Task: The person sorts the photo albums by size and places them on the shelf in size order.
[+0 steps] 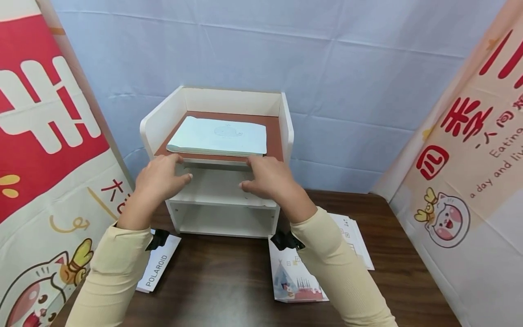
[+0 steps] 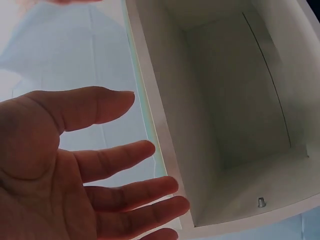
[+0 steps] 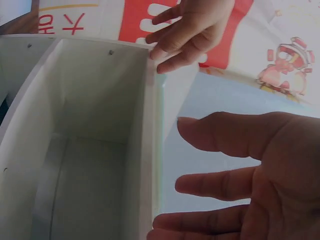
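A white desktop shelf (image 1: pixel 224 221) with a brown top board stands on the table. On that top board lies a stack of pale paper (image 1: pixel 200 131) with a faint whale drawing on its upper sheet. My left hand (image 1: pixel 160 179) is at the left part of the top board's front edge, thumb apart from the fingers. Near the right part of the same edge is my right hand (image 1: pixel 271 177), its thumb pointing inward. Both wrist views show the left palm (image 2: pixel 50 185) and right palm (image 3: pixel 285 185) with extended fingers and nothing held, beside the top board's edge.
A white box marked POLAROID (image 1: pixel 159 265) lies on the dark wood table (image 1: pixel 216 281), left of the shelf. Printed sheets or booklets (image 1: pixel 294 281) lie at the right, partly under my right arm. Printed cloths hang at both sides, and a pale blue cloth (image 1: pixel 347 91) behind.
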Tool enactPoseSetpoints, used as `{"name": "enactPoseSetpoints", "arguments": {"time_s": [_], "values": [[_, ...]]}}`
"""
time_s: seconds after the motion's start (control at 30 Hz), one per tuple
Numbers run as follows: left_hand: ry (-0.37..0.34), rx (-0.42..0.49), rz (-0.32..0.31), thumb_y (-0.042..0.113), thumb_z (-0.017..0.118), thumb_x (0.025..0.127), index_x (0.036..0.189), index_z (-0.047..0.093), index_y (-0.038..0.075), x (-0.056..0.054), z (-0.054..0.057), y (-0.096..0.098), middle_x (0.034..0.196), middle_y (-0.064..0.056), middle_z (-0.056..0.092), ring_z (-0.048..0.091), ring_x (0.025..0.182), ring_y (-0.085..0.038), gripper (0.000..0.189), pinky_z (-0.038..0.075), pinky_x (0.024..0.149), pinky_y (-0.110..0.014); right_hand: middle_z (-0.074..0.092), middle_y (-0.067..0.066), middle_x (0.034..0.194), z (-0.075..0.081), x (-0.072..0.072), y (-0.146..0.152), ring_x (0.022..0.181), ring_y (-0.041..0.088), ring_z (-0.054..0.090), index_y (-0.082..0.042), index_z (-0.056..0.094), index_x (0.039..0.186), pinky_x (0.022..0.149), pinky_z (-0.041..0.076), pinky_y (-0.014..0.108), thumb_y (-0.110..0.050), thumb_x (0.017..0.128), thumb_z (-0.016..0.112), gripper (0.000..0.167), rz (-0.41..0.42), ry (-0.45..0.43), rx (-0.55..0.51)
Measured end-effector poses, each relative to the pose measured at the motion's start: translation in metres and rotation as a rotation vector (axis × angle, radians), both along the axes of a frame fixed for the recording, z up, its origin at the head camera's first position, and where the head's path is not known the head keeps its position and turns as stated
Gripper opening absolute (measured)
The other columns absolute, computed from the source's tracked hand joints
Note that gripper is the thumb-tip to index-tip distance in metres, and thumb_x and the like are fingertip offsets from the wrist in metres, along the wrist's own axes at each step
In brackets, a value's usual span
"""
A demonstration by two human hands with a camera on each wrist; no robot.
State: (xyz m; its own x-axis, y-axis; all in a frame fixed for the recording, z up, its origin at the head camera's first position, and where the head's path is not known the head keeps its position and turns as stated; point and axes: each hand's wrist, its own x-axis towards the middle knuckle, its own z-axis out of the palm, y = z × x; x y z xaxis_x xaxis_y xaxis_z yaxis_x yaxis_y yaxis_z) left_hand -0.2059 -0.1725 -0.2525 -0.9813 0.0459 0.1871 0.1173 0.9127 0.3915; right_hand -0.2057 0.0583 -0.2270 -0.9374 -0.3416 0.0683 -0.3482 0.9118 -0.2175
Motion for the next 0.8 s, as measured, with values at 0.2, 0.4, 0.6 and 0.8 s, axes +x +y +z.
{"name": "enactPoseSetpoints", "arguments": {"time_s": [0.2,0.4,0.6,0.8], "values": [[-0.018,-0.018,-0.046,0.024,0.064,0.084,0.122,0.054,-0.001,0.011,-0.01,0.004,0.118,-0.025,0.051,0.048,0.105,-0.041,0.047,0.04,0.079,-0.055,0.057,0.006,0.118,-0.006,0.011,0.015,0.105,0.021,0.052,-0.006,0.052,0.127,0.084,0.042,0.037,-0.032,0.079,0.071,0.057,0.081,-0.008,-0.031],[-0.032,-0.035,-0.068,0.026,0.066,0.083,0.121,0.056,0.001,0.024,-0.022,0.009,0.115,-0.025,0.052,0.049,0.104,-0.04,0.047,0.041,0.077,-0.054,0.057,0.01,0.117,-0.017,0.023,0.025,0.103,0.025,0.054,-0.006,0.052,0.127,0.081,0.044,0.041,-0.033,0.08,0.07,0.057,0.091,0.014,-0.024],[-0.033,-0.054,-0.068,0.026,0.068,0.081,0.12,0.057,0.002,0.033,-0.037,0.017,0.114,-0.024,0.053,0.052,0.1,-0.039,0.047,0.043,0.075,-0.053,0.056,0.01,0.118,-0.027,0.035,0.033,0.105,0.025,0.053,-0.007,0.053,0.126,0.082,0.044,0.042,-0.033,0.079,0.071,0.057,0.099,-0.008,-0.043],[-0.052,-0.069,-0.071,0.027,0.068,0.082,0.121,0.057,0.004,0.039,-0.055,0.025,0.114,-0.022,0.054,0.055,0.096,-0.038,0.047,0.045,0.069,-0.051,0.056,0.01,0.117,-0.04,0.04,0.042,0.1,0.025,0.055,-0.007,0.053,0.126,0.077,0.045,0.041,-0.032,0.078,0.073,0.057,0.074,-0.02,-0.032]]}}
